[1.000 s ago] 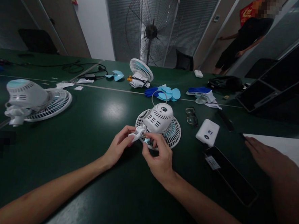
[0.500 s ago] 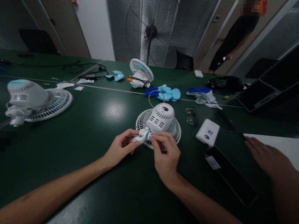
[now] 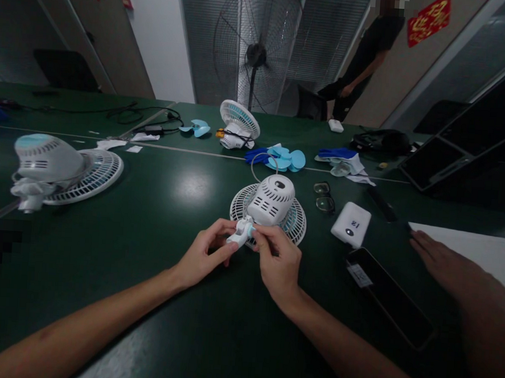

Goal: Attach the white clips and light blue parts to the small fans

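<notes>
In front of me a small white fan [image 3: 272, 200] lies face down on its round grille, its motor housing upward. At its near side is a white clip-like bracket [image 3: 240, 234]. My left hand [image 3: 208, 249] pinches this bracket between thumb and fingers. My right hand [image 3: 280, 262] has thumb and forefinger closed on a light-blue knob [image 3: 251, 231] at the bracket's right side. Fingertips partly cover the knob. A thin grey cord loops behind the housing.
Another white fan [image 3: 48, 168] lies at left, a third [image 3: 239, 125] at the back. Blue fan blades [image 3: 286, 158], glasses [image 3: 324, 197], a white power bank [image 3: 351, 225] and a black phone [image 3: 389, 297] are around. Another person's hand [image 3: 457, 267] rests at right; someone stands behind the table.
The bracket has tilted slightly and both hands have shifted a little with it, still gripping bracket and knob. The person in the background has moved left.
</notes>
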The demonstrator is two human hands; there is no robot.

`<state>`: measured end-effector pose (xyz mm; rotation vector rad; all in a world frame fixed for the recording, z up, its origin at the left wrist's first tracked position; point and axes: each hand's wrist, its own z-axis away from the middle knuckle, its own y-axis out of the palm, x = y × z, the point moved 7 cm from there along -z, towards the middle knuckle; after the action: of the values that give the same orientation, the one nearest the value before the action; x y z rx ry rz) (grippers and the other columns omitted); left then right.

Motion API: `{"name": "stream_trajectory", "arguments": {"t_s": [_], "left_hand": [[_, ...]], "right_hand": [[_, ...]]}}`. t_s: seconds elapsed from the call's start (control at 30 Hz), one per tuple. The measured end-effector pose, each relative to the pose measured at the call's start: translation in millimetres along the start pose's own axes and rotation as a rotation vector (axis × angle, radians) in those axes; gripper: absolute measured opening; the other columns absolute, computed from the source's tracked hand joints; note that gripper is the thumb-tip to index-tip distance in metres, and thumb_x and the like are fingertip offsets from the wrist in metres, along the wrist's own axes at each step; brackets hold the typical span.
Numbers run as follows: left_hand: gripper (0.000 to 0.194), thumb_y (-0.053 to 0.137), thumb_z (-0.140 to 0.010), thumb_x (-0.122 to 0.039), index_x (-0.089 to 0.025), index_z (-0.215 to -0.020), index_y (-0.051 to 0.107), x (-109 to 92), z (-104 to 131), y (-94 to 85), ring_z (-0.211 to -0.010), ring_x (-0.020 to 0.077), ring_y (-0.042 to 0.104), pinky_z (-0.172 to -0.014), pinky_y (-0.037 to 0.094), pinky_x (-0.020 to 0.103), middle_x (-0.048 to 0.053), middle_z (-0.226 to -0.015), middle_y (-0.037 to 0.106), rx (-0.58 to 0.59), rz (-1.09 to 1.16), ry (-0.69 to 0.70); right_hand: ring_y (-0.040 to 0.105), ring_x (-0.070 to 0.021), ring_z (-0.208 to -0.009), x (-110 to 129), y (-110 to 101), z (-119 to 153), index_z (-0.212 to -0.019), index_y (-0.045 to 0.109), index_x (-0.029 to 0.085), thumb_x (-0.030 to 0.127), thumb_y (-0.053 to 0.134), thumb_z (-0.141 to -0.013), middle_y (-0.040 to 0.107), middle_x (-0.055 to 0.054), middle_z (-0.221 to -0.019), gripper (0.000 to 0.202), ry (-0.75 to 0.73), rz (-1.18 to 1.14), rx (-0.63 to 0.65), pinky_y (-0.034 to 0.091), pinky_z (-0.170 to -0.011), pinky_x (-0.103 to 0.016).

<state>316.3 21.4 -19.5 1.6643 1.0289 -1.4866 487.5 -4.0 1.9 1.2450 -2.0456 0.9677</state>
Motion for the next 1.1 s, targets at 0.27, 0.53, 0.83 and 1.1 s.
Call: {"name": "stream_trajectory", "arguments": {"t_s": [0.27,0.53,0.83,1.1], "left_hand": [[0.039,0.064,-0.100,-0.048,-0.017,-0.124,0.059,7,-6,-5.3,-0.064,0.0098,0.061,-0.055,0.046,0.022,0.004,-0.099,0.066,-0.020,0.068,-0.046],[0.039,0.074,-0.094,-0.044,-0.020,-0.117,0.054,16,-8,-7.5,-0.065,0.0100,0.061,-0.052,0.043,0.019,0.001,-0.096,0.065,-0.033,0.098,-0.107],[0.039,0.070,-0.096,-0.048,-0.022,-0.112,0.048,19,-10,-7.7,-0.059,0.0069,0.055,-0.044,0.039,0.015,0.001,-0.099,0.065,-0.057,-0.012,-0.129],[0.033,0.068,-0.096,-0.045,-0.020,-0.104,0.047,10,-12,-4.0,-0.062,0.0075,0.053,-0.052,0.042,0.018,0.000,-0.095,0.062,-0.067,-0.091,-0.072]], "right_hand": [[0.070,-0.0159,-0.077,7,7,1,-0.118,0.070,0.025,0.021,0.062,-0.102,0.072,-0.002,-0.095,0.018,-0.045,0.048,0.105,0.059,-0.070,-0.029],[0.075,-0.0175,-0.081,0,10,5,-0.126,0.069,0.024,0.018,0.062,-0.100,0.075,-0.005,-0.101,0.028,-0.001,-0.019,0.109,0.064,-0.070,-0.030],[0.079,-0.0182,-0.090,2,13,4,-0.126,0.070,0.025,0.017,0.065,-0.101,0.079,-0.003,-0.109,0.027,-0.044,-0.012,0.139,0.067,-0.080,-0.032],[0.075,-0.0177,-0.080,0,9,1,-0.111,0.073,0.022,0.027,0.072,-0.099,0.079,-0.003,-0.096,0.014,-0.030,0.060,0.122,0.062,-0.070,-0.030]]}}
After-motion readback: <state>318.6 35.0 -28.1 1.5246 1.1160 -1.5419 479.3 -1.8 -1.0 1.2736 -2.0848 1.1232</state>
